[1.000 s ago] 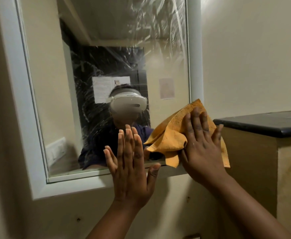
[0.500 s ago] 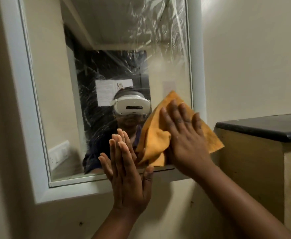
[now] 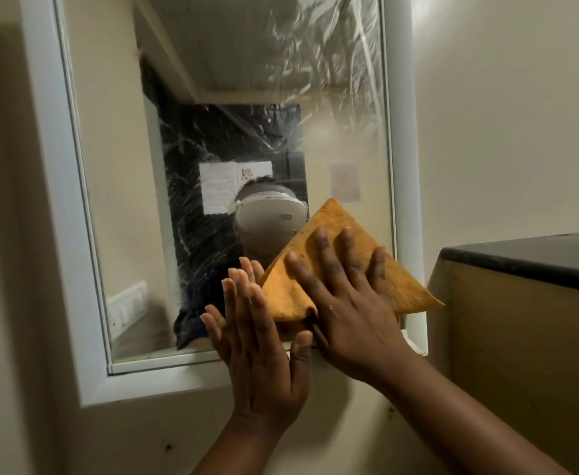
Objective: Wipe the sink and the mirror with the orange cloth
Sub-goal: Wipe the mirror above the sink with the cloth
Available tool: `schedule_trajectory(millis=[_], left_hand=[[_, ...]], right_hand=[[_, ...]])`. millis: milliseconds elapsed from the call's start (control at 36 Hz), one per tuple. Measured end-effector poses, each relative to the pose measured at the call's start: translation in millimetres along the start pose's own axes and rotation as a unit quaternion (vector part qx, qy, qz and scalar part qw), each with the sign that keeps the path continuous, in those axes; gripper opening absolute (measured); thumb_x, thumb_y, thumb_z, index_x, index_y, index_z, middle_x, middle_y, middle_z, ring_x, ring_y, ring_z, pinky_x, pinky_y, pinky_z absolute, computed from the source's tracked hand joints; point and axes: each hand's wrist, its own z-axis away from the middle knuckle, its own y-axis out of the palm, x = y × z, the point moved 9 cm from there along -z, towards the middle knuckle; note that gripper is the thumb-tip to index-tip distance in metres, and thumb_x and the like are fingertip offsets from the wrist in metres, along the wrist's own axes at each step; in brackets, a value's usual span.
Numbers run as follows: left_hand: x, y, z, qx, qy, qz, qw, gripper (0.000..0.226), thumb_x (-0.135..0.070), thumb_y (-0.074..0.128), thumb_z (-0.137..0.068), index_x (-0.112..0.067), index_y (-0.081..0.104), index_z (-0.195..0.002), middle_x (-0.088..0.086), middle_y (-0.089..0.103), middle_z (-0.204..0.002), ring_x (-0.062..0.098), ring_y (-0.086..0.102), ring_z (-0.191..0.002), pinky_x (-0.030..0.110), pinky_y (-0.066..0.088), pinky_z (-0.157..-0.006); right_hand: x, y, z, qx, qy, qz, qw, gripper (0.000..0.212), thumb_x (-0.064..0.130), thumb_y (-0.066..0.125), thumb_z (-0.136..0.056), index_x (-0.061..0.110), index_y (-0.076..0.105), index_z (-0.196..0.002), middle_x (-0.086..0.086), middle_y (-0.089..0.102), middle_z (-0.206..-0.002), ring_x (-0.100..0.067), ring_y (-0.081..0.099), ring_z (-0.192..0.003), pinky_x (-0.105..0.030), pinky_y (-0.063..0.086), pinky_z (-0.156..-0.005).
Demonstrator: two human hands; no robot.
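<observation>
A white-framed mirror (image 3: 117, 186) hangs on the beige wall, its glass streaked with wet smears. My right hand (image 3: 346, 303) lies flat, fingers spread, pressing the orange cloth (image 3: 401, 289) against the mirror's lower right corner. The cloth is bunched into a triangle that overlaps the right frame. My left hand (image 3: 260, 341) is held up open with its fingers together, just left of the cloth, at the mirror's bottom edge, holding nothing. The sink is out of view.
A beige cabinet or ledge with a black top (image 3: 528, 262) juts out close to the right of the mirror. The mirror reflects a person in a white headset, a dark doorway and a switch plate.
My right hand has slid the cloth leftward from the frame's right edge onto the glass and then spread it flatter. The view has moved closer to the mirror. My left hand has stayed put.
</observation>
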Motion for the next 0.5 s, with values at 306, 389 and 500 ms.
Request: schedule_trajectory(millis=[306, 389, 500], left_hand=[[4, -4, -11, -0.007, -0.007, -0.046, 0.999, 0.066, -0.053, 0.015, -0.096, -0.022, -0.011, -0.148, -0.005, -0.017, -0.157, 0.020, -0.008, -0.146, 0.050, -0.003, -0.114], [5, -5, -11, -0.002, -0.006, -0.052, 0.999, 0.066, -0.052, 0.015, -0.097, -0.020, -0.010, -0.148, -0.004, -0.016, -0.157, 0.020, -0.008, -0.146, 0.048, -0.004, -0.114], [7, -4, -10, 0.009, -0.015, -0.049, 0.999, 0.067, -0.053, 0.014, -0.096, -0.019, -0.010, -0.148, -0.002, -0.015, -0.157, 0.022, -0.007, -0.146, 0.051, -0.003, -0.114]], right_hand=[[16, -16, -60, -0.039, -0.029, 0.002, 0.999, 0.068, 0.049, 0.041, -0.087, 0.031, 0.018, -0.148, -0.009, 0.012, -0.158, -0.032, -0.001, -0.144, -0.060, -0.004, -0.110], [12, -20, -62, -0.047, -0.037, 0.004, 0.998, 0.064, 0.046, 0.041, -0.089, 0.031, 0.020, -0.148, -0.007, 0.014, -0.158, -0.030, 0.002, -0.145, -0.059, -0.001, -0.111], [-11, -27, -63, -0.054, -0.001, -0.011, 0.998, 0.060, 0.048, 0.029, -0.093, 0.031, 0.017, -0.149, -0.003, 0.012, -0.159, -0.027, 0.004, -0.146, -0.056, 0.000, -0.114]])
